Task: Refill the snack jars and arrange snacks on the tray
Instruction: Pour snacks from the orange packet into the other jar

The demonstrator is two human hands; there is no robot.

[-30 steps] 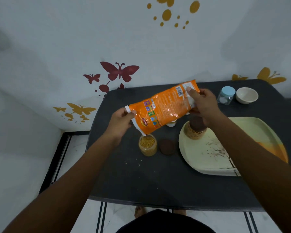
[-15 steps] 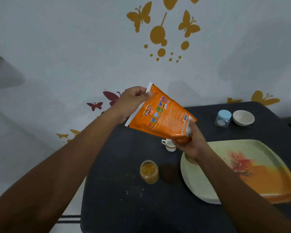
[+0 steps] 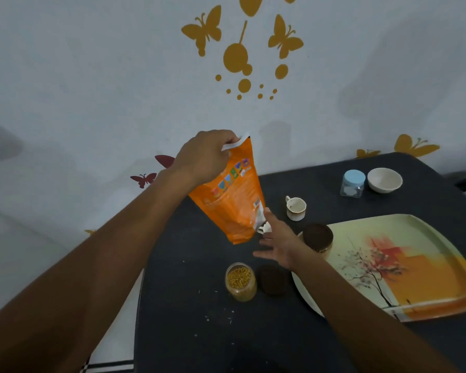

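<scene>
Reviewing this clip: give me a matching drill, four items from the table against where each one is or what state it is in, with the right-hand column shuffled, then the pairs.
Items
1. orange snack packet
2. open jar
3. brown-lidded jar
4. blue-lidded jar

States
A. beside the white bowl, far side of the table
B. lidless, filled with yellow snack
C. hanging from the left hand by its top edge
D. on the tray

Pairs: 1-C, 2-B, 3-D, 4-A
</scene>
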